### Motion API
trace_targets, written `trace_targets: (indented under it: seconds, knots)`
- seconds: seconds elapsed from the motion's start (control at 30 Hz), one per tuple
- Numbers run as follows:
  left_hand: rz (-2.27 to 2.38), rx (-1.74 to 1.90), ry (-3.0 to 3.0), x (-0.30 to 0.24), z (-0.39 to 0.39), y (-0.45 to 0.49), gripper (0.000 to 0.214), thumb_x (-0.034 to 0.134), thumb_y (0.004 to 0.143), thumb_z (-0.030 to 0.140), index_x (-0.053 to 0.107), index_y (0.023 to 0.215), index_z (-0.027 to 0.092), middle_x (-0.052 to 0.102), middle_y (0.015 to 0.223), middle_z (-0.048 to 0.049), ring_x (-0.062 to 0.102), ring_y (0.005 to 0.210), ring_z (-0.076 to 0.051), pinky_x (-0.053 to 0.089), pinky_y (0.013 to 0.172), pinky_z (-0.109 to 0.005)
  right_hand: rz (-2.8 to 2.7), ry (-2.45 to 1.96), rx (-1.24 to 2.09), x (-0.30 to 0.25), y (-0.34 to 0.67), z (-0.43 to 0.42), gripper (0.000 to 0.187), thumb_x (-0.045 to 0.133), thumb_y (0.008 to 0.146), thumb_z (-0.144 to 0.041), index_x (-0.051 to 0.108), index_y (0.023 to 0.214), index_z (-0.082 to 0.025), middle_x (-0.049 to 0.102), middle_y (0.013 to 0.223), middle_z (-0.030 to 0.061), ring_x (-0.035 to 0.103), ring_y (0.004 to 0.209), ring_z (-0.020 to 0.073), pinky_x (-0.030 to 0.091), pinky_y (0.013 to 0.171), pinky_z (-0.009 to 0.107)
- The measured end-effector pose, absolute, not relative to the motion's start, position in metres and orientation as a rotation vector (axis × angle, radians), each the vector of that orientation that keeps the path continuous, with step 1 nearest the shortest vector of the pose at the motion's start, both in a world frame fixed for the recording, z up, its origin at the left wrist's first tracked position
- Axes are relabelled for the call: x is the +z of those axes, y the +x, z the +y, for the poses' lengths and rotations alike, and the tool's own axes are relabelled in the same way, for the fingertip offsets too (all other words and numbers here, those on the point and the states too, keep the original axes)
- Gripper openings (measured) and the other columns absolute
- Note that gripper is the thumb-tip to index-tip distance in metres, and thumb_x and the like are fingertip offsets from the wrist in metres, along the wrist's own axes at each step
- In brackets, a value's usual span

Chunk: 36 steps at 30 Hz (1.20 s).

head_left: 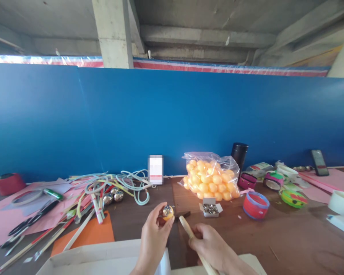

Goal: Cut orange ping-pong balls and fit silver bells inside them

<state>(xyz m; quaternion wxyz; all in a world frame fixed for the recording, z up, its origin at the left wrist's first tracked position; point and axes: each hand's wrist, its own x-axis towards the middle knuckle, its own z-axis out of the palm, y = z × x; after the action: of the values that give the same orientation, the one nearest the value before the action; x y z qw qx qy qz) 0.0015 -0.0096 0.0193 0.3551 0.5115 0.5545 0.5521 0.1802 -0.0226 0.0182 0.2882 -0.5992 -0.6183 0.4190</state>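
My left hand (153, 238) is closed round a small orange ball (168, 213) with a shiny silver patch on it, held up over the brown table (289, 236). My right hand (215, 248) grips a pale wooden stick (186, 226) whose tip points up and left, ending close beside the ball. A clear bag of orange balls (210, 180) lies behind the hands. A small open box of metal pins (210, 208) sits in front of the bag.
A white cardboard box (103, 259) lies at the near edge. Tubes, sticks, scissors (31, 221), silver balls (114, 196) and pink and orange paper clutter the left. Tape rolls (255, 205), a black cylinder (239, 153) and a phone (319, 162) stand on the right. A blue partition (172, 118) runs behind.
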Motion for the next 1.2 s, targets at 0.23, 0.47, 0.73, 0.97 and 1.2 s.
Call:
trace_targets:
  seconds: [0.23, 0.47, 0.73, 0.97, 1.2]
  knots:
    - [1.425, 1.491, 1.288, 0.014, -0.005, -0.002, 0.046, 0.067, 0.066, 0.036, 0.063, 0.107, 0.017, 0.072, 0.095, -0.0085, 0.067, 0.074, -0.019, 0.052, 0.07, -0.029, -1.433, -1.343, 1.317, 0.028, 0.173, -0.025, 0.017, 0.05, 0.079, -0.028, 0.052, 0.093, -0.019, 0.052, 0.059, -0.0049, 0.048, 0.042, 0.0089, 0.036, 0.033, 0.016]
    - [1.492, 1.394, 1.254, 0.018, -0.003, -0.004, 0.05, 0.064, 0.069, 0.036, 0.056, 0.112, 0.014, 0.07, 0.096, -0.0085, 0.067, 0.073, -0.019, 0.052, 0.069, -0.029, -1.389, -1.139, 1.281, 0.048, 0.169, -0.039, 0.027, 0.053, 0.079, -0.031, 0.049, 0.103, -0.021, 0.058, 0.092, 0.0039, 0.049, 0.047, 0.0069, 0.034, 0.033, 0.016]
    - [1.46, 1.423, 1.151, 0.018, -0.003, -0.005, 0.052, 0.066, 0.067, 0.039, 0.056, 0.111, 0.013, 0.07, 0.094, -0.0075, 0.068, 0.079, -0.02, 0.052, 0.07, -0.028, -1.758, -1.084, 0.995, 0.038, 0.17, -0.043, 0.025, 0.051, 0.081, -0.02, 0.052, 0.106, -0.022, 0.064, 0.086, 0.0035, 0.057, 0.056, 0.0122, 0.047, 0.052, 0.023]
    - [1.453, 1.423, 1.128, 0.014, 0.0, -0.005, 0.054, 0.067, 0.066, 0.039, 0.056, 0.112, 0.013, 0.071, 0.093, -0.0078, 0.067, 0.077, -0.02, 0.051, 0.069, -0.028, -1.849, -1.1, 0.836, 0.036, 0.171, -0.042, 0.027, 0.051, 0.079, -0.018, 0.054, 0.106, -0.021, 0.066, 0.084, 0.0042, 0.062, 0.068, 0.0167, 0.049, 0.064, 0.025]
    - [1.405, 1.477, 1.058, 0.016, 0.0, -0.004, 0.052, 0.07, 0.062, 0.036, 0.059, 0.109, 0.014, 0.071, 0.094, -0.0086, 0.067, 0.08, -0.021, 0.053, 0.069, -0.029, -1.764, -1.088, 0.826, 0.038, 0.17, -0.044, 0.026, 0.049, 0.08, -0.022, 0.052, 0.106, -0.02, 0.067, 0.085, 0.0041, 0.062, 0.065, 0.0154, 0.05, 0.062, 0.025]
